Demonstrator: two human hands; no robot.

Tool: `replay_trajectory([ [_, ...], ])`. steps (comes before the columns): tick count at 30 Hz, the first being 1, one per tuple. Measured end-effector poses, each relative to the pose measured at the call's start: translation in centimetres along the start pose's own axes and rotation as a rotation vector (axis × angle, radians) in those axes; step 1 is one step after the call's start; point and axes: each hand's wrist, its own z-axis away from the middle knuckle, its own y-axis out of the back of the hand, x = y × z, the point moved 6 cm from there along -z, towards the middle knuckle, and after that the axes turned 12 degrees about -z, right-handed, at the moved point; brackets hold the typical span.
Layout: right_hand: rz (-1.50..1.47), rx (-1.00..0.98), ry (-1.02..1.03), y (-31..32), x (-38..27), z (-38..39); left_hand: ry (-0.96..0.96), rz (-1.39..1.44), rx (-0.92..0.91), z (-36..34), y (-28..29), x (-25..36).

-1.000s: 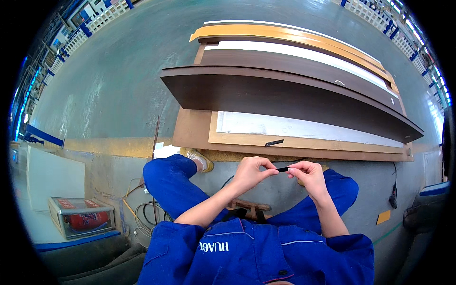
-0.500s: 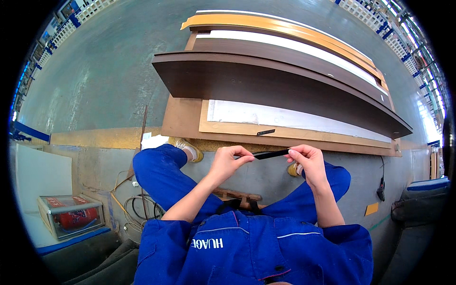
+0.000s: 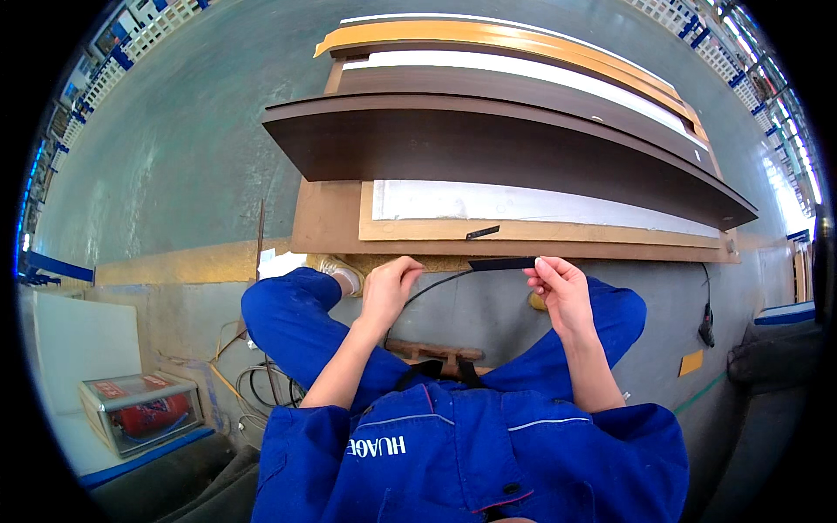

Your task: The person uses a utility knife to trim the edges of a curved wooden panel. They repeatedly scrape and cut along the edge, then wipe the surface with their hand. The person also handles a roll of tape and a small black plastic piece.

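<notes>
My right hand (image 3: pixel 561 288) pinches the right end of a short, flat black strip (image 3: pixel 501 264) between thumb and fingers. From the strip's left end a thin dark strand (image 3: pixel 433 284) curves down toward my left forearm. My left hand (image 3: pixel 388 292) is apart from the strip, its thumb and forefinger drawn together; whether anything thin is between them is too small to tell. Another small black piece (image 3: pixel 482 233) lies on the near edge of a light wooden panel (image 3: pixel 410 231), just beyond my hands. A long dark brown board (image 3: pixel 488 144) stands tilted behind it.
White and brown panels lie stacked beyond, with an orange-yellow strip (image 3: pixel 479 35) along the far side. A corded dark tool (image 3: pixel 706 325) and a yellow card (image 3: pixel 691 363) are at right. Coiled cables (image 3: pixel 266 383) and a glass-fronted red extinguisher box (image 3: pixel 144 410) stand left.
My left hand has come away leftward from the black strip. The thin dark strand now hangs in a curve from the strip's left end.
</notes>
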Motion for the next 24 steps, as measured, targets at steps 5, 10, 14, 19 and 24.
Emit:
replay_trajectory([
  [5, -0.142, 0.017, -0.034, 0.2, 1.3, 0.1, 0.17, 0.677, 0.038, 0.0, -1.3, -2.1],
  [10, -0.24, 0.046, -0.087, -0.1, 2.7, 0.5, 0.318, 0.766, -0.108, 1.1, -1.9, -1.5],
  [14, -0.188, 0.036, -0.069, -0.6, 3.3, 0.8, 0.185, 0.81, -0.115, 1.4, -1.1, 1.7],
  [19, -0.102, 0.01, -0.052, -1.6, 3.8, 1.2, 0.298, 1.008, -0.219, 1.9, -2.1, 3.6],
  [24, -0.105, -0.003, -0.034, -2.8, 4.0, 1.6, 0.347, 1.037, -0.077, 2.3, -1.9, 3.9],
])
